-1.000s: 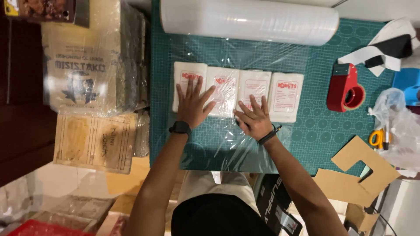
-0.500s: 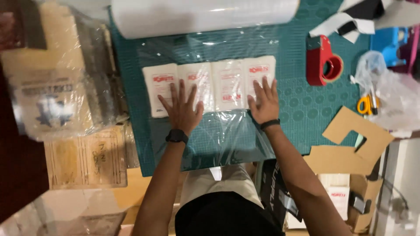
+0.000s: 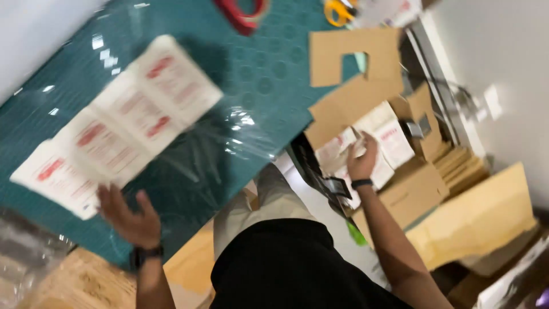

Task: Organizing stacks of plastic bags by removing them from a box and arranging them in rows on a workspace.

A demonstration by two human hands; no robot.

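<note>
- Cutting mat (image 3: 269, 86): teal green, printed with rows of darker circles.
- Packets (image 3: 117, 126) on the mat: white with red markings.
- Tape dispenser (image 3: 243, 14) at the mat's far edge: red.
- Scissors (image 3: 338, 10) beside the mat: yellow handles.
- Cardboard pieces (image 3: 343, 68) off the mat's edge: plain brown.
- Wristbands (image 3: 361, 184): black.

It looked like a packing workroom: a green cutting mat (image 3: 269, 86) covered the bench, with cardboard boxes (image 3: 423, 189), clear wrapping film (image 3: 229, 143) and a red tape dispenser (image 3: 243, 11).

White packets (image 3: 117, 123) (red-labelled) on mat (image 3: 257, 86)
</note>
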